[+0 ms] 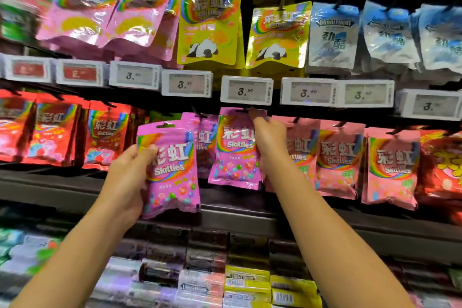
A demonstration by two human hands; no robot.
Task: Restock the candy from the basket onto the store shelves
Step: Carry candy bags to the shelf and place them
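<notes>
While my left hand (130, 172) grips a purple candy bag (172, 170) by its left edge, thumb curled over the front near the top corner and fingers behind, my right hand (268, 137) is up at the top right corner of a second purple bag (235, 150) that hangs from a black peg (243, 110). The fingers of that hand are curled around the corner of the hanging bag, pinching it just under the peg. The bag in my left hand stands upright, in front of the shelf and a little lower than the hanging row, apart from any peg. Behind it, and between the two bags, more purple bags (206, 142) hang on the next peg.

To the right of my right wrist hangs a row of pink bags (337, 157), the nearest touching my forearm. To the left of the bag I hold hang red bags (105, 132). Above this row runs a strip of price tags (246, 91), several reading 3.90. Over them hang yellow bags (208, 27) with a panda on them, shiny pink bags (82, 15) to their left and blue and white bags (332, 35) to their right. Below my arms, a lower shelf holds small packs (247, 280) in yellow, grey and green, too blurred to read. The basket is out of sight.
</notes>
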